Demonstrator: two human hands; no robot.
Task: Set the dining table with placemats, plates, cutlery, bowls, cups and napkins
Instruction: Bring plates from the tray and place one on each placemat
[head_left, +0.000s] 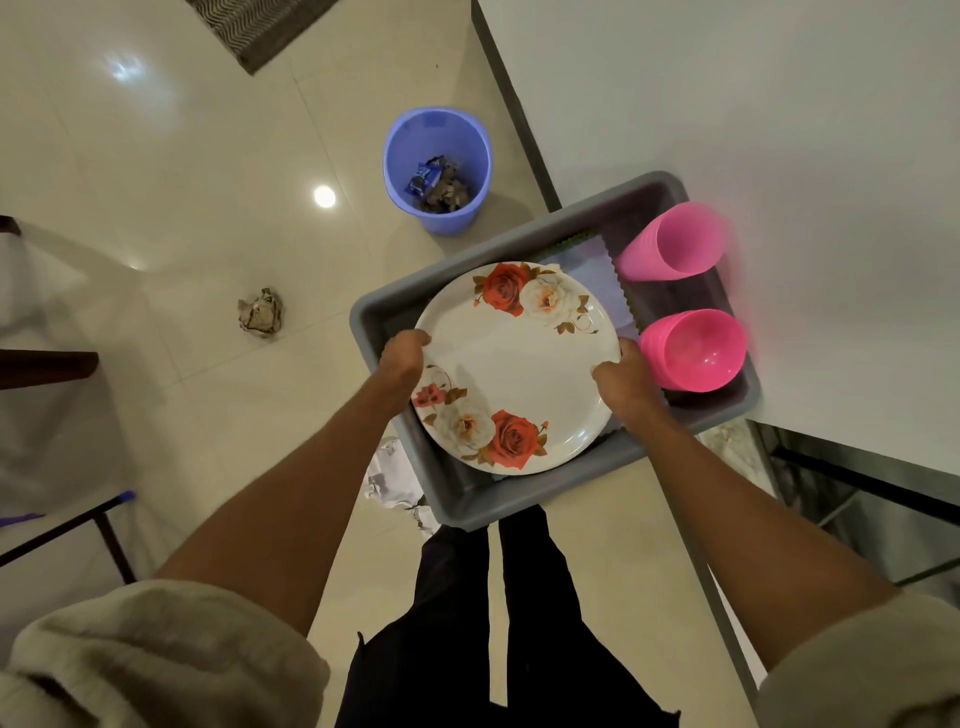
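White table (779, 104) awaits: left hand (400, 364) and right hand (623, 384) grasp 1 floral plate (514, 364) between them, ready to lift from the grey tub (467, 499).

plate (511, 364) over tub (467, 499) on table corner (779, 130), cups (675, 241) at right, bin (437, 169) behind

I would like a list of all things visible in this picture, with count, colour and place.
plate: one on top, white with roses, over the tub
tub: one, grey, on the table corner
cups: a stack, pink, lying in the tub
bowls: a stack, pink, in the tub
table: one, white, right
bin: one, blue, on the floor
crumpled paper: one, on the floor
left hand: grips the plate's left rim
right hand: grips its right rim
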